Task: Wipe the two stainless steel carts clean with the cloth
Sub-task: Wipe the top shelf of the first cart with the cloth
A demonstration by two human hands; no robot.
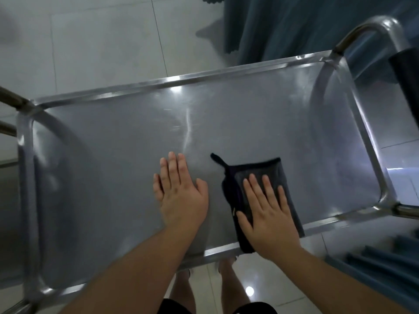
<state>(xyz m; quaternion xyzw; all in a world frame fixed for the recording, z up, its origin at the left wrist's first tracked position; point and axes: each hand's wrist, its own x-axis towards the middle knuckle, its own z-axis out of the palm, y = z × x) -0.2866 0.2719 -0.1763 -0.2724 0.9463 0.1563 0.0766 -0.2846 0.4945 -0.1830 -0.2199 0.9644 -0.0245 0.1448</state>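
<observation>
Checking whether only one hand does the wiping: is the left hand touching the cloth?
Apart. The head view shows bare cart top between the left hand and the cloth.

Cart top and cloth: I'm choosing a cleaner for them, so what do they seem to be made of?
The cart top looks like brushed stainless steel: grey, semi-glossy, with mirror-like glints on its raised rim and faint streaks. The cloth under the right hand looks like dark grey microfibre or terry, matte, with a stitched dark edge; the exact fibre is unclear.

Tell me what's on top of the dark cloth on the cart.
The right hand lies flat on the cloth, fingers straight, pressing it to the cart's top shelf. The cloth's part beneath the palm is hidden. The left hand rests on bare steel beside it.
</observation>
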